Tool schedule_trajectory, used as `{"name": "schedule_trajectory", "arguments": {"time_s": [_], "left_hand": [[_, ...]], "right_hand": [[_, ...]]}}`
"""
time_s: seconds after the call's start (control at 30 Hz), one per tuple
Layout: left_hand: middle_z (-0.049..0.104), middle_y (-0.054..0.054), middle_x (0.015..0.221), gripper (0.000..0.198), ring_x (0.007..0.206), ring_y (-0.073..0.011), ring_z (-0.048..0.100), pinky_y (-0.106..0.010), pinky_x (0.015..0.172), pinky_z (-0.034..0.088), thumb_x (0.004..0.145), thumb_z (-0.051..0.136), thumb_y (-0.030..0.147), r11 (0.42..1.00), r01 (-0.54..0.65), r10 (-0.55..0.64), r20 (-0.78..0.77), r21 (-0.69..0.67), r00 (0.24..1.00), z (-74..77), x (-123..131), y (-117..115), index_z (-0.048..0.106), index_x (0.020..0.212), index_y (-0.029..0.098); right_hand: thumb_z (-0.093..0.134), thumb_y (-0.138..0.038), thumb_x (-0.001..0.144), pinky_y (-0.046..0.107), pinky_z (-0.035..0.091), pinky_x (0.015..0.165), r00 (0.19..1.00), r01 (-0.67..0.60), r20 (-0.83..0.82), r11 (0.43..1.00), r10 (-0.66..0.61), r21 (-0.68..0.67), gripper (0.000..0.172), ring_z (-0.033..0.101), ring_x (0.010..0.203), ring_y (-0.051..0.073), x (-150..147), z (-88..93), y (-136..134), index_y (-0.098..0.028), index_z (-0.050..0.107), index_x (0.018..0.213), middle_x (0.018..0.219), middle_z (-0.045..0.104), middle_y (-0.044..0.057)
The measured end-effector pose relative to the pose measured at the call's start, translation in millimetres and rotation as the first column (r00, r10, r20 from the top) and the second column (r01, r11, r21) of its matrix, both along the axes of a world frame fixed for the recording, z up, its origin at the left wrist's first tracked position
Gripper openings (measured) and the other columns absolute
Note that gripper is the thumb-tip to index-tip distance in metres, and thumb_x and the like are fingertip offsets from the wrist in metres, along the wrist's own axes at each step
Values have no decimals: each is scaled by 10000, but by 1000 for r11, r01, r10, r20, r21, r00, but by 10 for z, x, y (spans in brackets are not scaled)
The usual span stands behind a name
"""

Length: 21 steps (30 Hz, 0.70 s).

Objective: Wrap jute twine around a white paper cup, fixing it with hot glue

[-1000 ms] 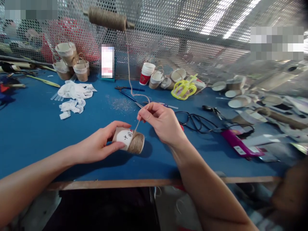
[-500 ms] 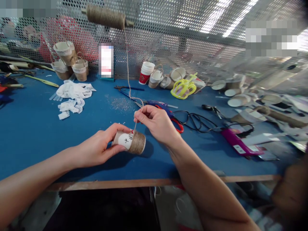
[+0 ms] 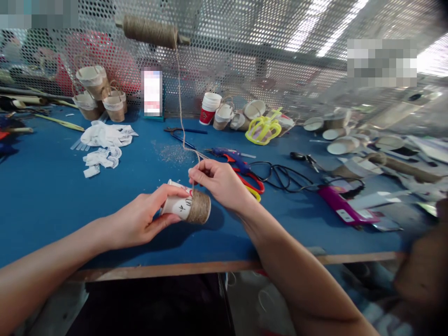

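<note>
My left hand grips a white paper cup lying on its side above the table, thumb below and fingers on top. Brown twine is wound in tight rows around the cup's right-hand part, and dark printed characters show on the bare paper. Between thumb and fingertips, my right hand pinches the twine just above the cup. From there the strand runs up to a twine spool mounted on a rod at the mesh. The cup's far end is partly covered by my left fingers.
Red-handled scissors, a blue glue gun and pliers lie beyond my hands. Twine-wrapped cups stand at the back left near crumpled white paper. At right are a black cord and a purple box.
My right hand has come slightly left and down, nearer the cup, with the twine still pinched. The cup has turned a little in my left hand, so its printing sits differently.
</note>
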<state>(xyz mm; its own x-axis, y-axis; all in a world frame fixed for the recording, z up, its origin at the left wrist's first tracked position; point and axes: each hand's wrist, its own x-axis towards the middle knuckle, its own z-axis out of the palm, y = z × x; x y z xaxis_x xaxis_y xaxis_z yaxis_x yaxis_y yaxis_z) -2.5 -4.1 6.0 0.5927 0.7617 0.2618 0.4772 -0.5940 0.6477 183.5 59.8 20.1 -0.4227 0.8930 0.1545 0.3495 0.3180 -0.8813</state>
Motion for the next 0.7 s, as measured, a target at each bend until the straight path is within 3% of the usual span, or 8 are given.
{"name": "schedule_trajectory", "arguments": {"time_s": [0.33,0.7], "left_hand": [[573,-47,985,308,780,-137,595,-204,585,432,854,445,202,999,2,-3,10,38,1000,-10,-8,1,343,1144,215],[570,-9,883,304,617,-93,526,-204,560,420,853,448,236,999,-15,17,34,-52,999,7,-10,-2,349,1140,216]], "right_hand": [[535,-341,766,244,371,546,998,-38,45,999,39,-27,220,476,567,91,-8,-15,5,-151,552,657,632,574,2],[545,-352,746,239,332,508,996,-27,88,997,33,-70,226,421,542,82,-13,-32,12,-145,553,654,607,530,-9]]}}
